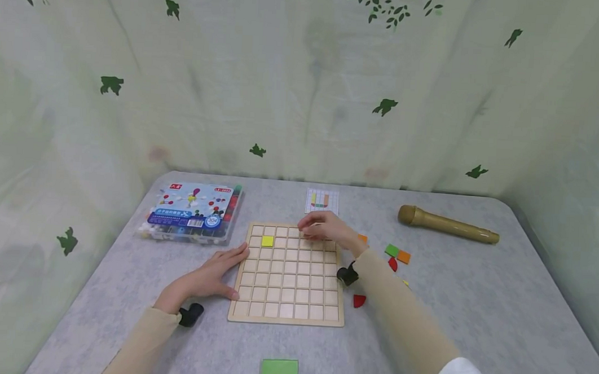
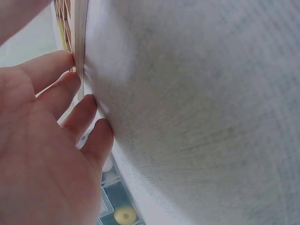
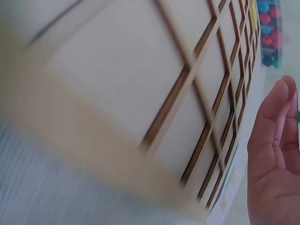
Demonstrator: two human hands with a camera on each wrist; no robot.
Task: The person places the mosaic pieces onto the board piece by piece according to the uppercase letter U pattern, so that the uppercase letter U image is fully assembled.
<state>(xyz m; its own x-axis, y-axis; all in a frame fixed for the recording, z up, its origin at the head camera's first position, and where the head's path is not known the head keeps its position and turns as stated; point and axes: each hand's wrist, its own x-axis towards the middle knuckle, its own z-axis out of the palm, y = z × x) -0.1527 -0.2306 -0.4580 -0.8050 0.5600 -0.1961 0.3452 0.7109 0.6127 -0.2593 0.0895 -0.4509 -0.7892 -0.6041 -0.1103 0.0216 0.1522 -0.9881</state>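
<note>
A wooden grid board (image 1: 286, 323) lies on the table with a yellow square tile (image 1: 268, 241) in one of its upper-left cells. My left hand (image 1: 210, 275) is spread along the board's left side; its fingertips touch the edge and its thumb reaches the lower-left part. Over the upper right of the board hovers my right hand (image 1: 329, 229), its fingers loosely bent. No piece shows between its fingertips in the head view or the right wrist view, where the hand (image 3: 274, 159) is partly cut off by the frame.
Right of the board lie a green tile (image 1: 392, 250), orange tiles (image 1: 403, 257) and red quarter-round pieces (image 1: 359, 301). A patterned card (image 1: 322, 201) lies behind it. The bead box (image 1: 191, 212) stands back left, a wooden microphone-shaped stick (image 1: 450, 224) back right, a green block (image 1: 279, 370) in front.
</note>
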